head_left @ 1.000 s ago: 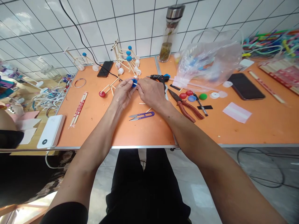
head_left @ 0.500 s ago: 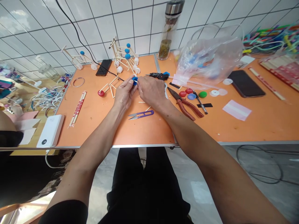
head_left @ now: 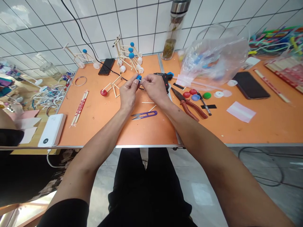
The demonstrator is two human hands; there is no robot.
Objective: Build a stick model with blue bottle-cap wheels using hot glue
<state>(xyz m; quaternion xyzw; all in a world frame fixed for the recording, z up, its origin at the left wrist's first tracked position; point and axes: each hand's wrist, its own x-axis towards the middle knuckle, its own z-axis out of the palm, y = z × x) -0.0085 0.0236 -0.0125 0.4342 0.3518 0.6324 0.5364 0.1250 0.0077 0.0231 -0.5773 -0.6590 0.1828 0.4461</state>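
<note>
A white tiled wall [head_left: 132, 25] rises behind a long orange tabletop [head_left: 94, 132], and a clear plastic bag [head_left: 213, 56] holding blue items slumps at the back of the table, beside a tall glass bottle with a steel cap [head_left: 171, 41]. At the far right lies a large black smartphone [head_left: 251, 85], and a smaller black phone [head_left: 106, 66] sits at the back left, near a wooden stick frame with blue balls and white feet [head_left: 126, 53]. A smaller stick frame with a red cap [head_left: 110, 88] stands just left of the hands. Nearer the person lie a white power bank [head_left: 52, 130] and paper-wrapped wooden chopsticks [head_left: 79, 108]. Right of the hands are red-handled pliers [head_left: 189, 105] and a black-and-orange hot glue gun [head_left: 163, 77], and purple thread snips [head_left: 144, 115] lie just below the wrists. Above the middle of the table, a small blue plastic cap [head_left: 139, 78] is pinched between the thumb and curled fingers of the left hand [head_left: 129, 93]. The right hand [head_left: 155, 88] is raised just beside it, its fingers drawn together at the cap's right side, though whether they grip the cap or something thin there is too small to tell.
</note>
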